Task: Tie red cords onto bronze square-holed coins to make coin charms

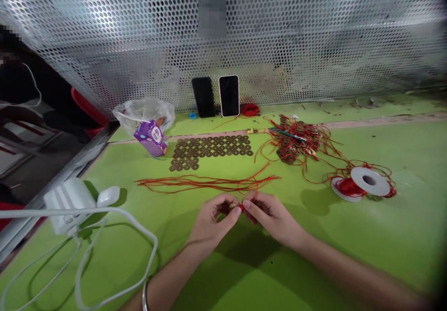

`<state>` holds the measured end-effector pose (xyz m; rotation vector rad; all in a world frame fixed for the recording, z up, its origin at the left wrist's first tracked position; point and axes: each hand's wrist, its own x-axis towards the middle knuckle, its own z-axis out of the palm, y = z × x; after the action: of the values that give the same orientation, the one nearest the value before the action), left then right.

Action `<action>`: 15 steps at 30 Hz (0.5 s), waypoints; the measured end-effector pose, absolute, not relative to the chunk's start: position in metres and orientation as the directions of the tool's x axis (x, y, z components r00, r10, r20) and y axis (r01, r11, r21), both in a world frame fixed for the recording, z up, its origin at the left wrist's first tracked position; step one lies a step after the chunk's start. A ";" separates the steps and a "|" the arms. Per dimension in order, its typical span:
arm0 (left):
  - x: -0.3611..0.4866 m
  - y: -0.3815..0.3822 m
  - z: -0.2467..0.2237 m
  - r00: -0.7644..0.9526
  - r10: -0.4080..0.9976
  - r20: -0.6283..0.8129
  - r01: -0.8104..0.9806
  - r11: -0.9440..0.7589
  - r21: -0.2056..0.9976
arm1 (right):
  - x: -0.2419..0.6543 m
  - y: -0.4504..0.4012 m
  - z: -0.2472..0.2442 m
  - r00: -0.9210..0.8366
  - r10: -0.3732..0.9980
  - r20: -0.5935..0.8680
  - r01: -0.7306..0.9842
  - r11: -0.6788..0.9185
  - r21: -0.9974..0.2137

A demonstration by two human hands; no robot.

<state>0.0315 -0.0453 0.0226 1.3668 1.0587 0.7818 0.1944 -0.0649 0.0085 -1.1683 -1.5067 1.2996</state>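
left hand (213, 218) and right hand (270, 215) pinch red string (209, 183); purple carton's (152, 137) print unreadable.

2 hands (240, 213) pinching red cord (209, 183)

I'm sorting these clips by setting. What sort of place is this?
Probably a small handicraft workbench: a green table backed by a perforated metal screen, with rows of holed coins, a spool of red cord, and both hands pinching a red cord.
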 end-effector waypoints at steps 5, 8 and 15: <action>0.033 -0.046 0.027 0.354 0.919 -0.171 0.140 0.129 0.982 | 0.195 -0.066 0.012 -0.227 0.972 0.060 0.221 0.112 -0.969; 0.034 -0.047 0.032 0.367 0.913 -0.179 0.128 0.141 0.982 | 0.196 -0.066 0.014 -0.231 0.969 0.084 0.249 0.143 -0.958; 0.031 -0.048 0.031 0.399 0.900 -0.177 0.103 0.147 0.984 | 0.196 -0.065 0.015 -0.259 0.962 0.083 0.249 0.150 -0.957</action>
<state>0.0313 -0.0477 0.0308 1.3066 1.0189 0.7461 0.1961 -0.0648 0.0154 -1.1844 -1.6503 1.1576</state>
